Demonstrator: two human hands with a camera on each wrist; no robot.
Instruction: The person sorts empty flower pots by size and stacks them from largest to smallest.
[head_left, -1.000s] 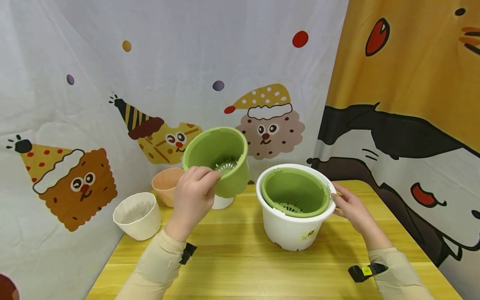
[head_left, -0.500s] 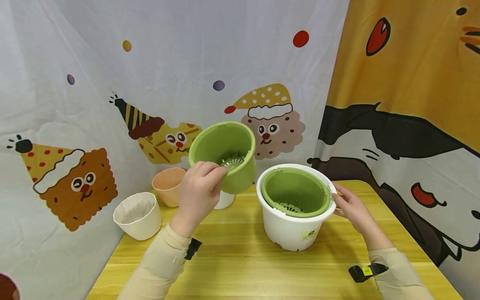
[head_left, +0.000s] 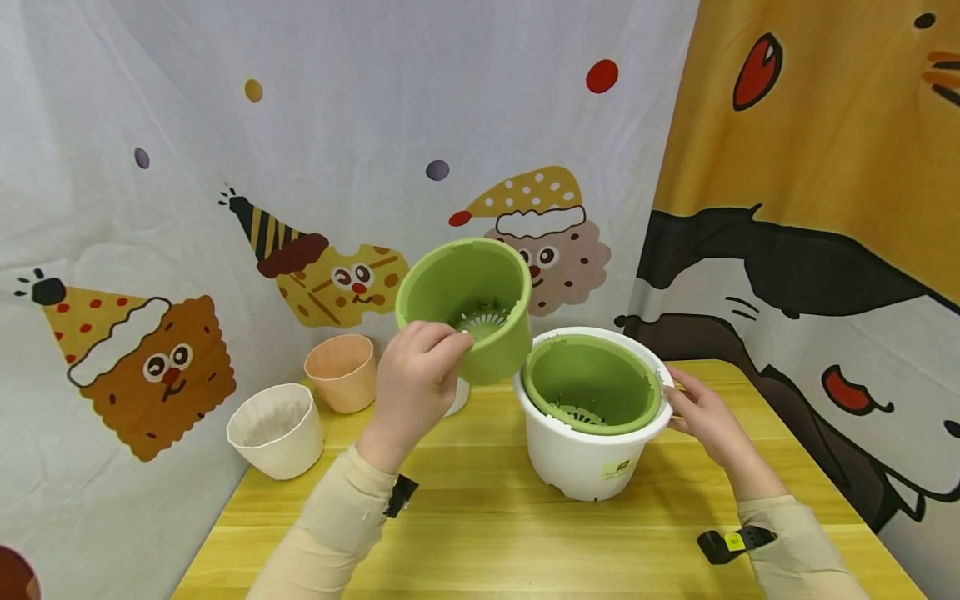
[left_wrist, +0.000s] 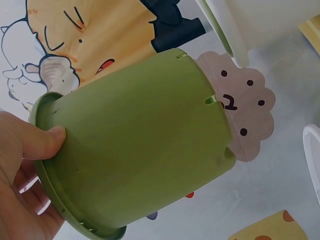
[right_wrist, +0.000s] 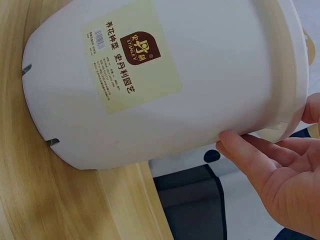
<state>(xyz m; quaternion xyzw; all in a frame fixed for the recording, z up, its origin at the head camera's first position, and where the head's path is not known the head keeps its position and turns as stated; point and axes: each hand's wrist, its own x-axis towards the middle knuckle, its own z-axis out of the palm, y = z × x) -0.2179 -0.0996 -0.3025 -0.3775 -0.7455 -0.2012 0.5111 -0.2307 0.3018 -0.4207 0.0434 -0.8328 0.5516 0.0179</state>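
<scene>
My left hand [head_left: 420, 379] pinches the near rim of a green flowerpot [head_left: 506, 346], holding it tilted in the air with its mouth facing me. In the left wrist view the thumb presses on the outside of this pot [left_wrist: 135, 145], just under the lip. To its right, a white flowerpot [head_left: 577, 467] stands upright on the table with a second green flowerpot [head_left: 592, 379] nested inside. My right hand [head_left: 708, 412] holds the white pot's right rim; in the right wrist view its fingers lie against the outer wall near a paper label [right_wrist: 135, 55].
At the table's left stand a cream pot [head_left: 277, 446] and a peach pot [head_left: 345, 379]. A small white pot [head_left: 457, 398] is mostly hidden behind the raised green one. A printed cartoon curtain [head_left: 337, 125] hangs close behind the wooden table [head_left: 480, 533].
My left hand has carried the green flowerpot to the right and slightly up, closer to the white flowerpot. My right hand and the white flowerpot have stayed in place.
</scene>
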